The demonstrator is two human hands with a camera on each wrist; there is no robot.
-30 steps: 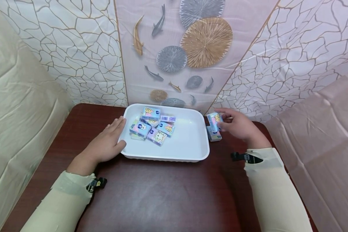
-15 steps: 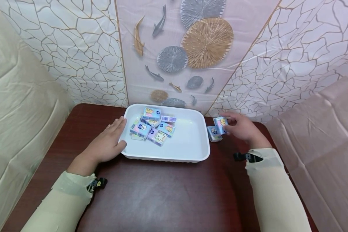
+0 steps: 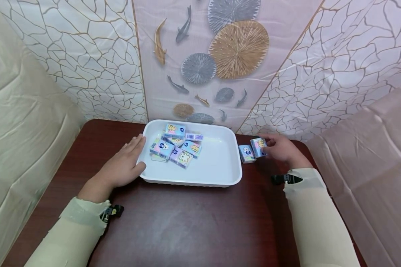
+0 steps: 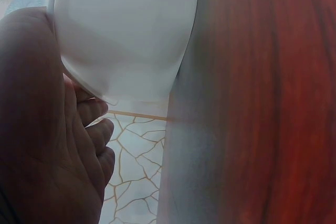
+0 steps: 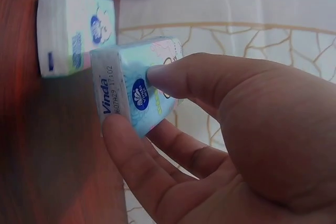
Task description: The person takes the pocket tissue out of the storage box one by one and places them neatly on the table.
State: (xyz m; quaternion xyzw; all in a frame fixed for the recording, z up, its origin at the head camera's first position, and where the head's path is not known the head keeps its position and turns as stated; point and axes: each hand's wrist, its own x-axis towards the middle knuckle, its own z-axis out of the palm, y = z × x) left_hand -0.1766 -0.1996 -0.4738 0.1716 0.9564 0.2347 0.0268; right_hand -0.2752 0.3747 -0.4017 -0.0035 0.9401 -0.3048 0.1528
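My right hand pinches a small blue tissue pack between thumb and fingers, close above the table. Just left of it, a second tissue pack lies on the table beside the white tray's right end; the right wrist view shows this other pack too. My left hand rests with straight fingers against the left rim of the white tray. Several tissue packs lie in a loose heap in the tray's left half. In the left wrist view, the fingers touch the tray's end wall.
The dark red-brown table extends in front of the tray. A patterned curtain hangs right behind the table's far edge. Beige cloth closes off the right side, and similar cloth the left.
My right hand has moved the held tissue pack rightward and down, from over the pack on the table to beside it. The left hand and the tray stay in place.
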